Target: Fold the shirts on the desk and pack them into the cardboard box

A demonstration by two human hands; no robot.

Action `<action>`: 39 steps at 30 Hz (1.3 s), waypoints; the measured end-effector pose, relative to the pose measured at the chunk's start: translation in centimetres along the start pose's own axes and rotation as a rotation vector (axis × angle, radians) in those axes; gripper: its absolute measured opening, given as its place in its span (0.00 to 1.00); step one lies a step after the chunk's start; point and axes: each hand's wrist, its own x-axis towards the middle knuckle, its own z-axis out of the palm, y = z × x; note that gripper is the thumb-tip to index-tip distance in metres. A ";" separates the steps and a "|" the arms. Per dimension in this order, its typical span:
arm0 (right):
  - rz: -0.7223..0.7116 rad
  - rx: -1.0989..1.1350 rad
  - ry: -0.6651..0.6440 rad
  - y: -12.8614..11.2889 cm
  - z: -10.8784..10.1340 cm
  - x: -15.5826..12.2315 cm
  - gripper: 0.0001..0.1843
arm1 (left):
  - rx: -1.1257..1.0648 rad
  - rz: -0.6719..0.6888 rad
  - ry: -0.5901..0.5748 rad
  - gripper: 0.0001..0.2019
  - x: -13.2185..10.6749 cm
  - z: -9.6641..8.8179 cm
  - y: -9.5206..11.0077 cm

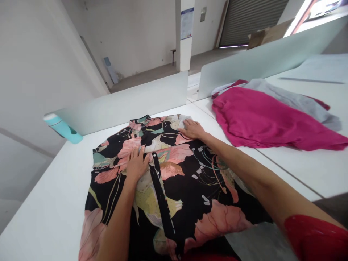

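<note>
Spread over the white table is a black shirt [185, 188] with large pink, green and cream flowers. Its collar points away from me, and a dark button strip runs down its front. My left hand [136, 165] lies on the upper front near the top of that strip, fingers stretched out. Farther right, my right hand [192, 129] rests flat on the shirt's shoulder edge, next to a small pale patch. Neither hand grips anything that shows. The shirt's lower part runs out of view at the bottom.
A turquoise bottle [65, 128] leans at the table's left corner. Magenta cloth [266, 116] lies to the right, over grey cloth [288, 98]. Frosted dividers [136, 105] stand along the back of the white table [40, 203]. A cardboard box [269, 34] is farther off.
</note>
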 end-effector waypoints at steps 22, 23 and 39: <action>0.019 0.088 0.094 0.0 -0.4 3.2 0.37 | 0.009 0.003 0.012 0.29 0.0 0.1 0.4; 0.063 0.100 0.125 0.5 -0.9 3.4 0.35 | 0.008 0.002 0.015 0.29 0.0 0.1 0.3; -0.272 0.265 0.089 -7.1 -2.7 4.0 0.24 | -0.121 -0.071 0.072 0.26 -0.4 -0.1 0.4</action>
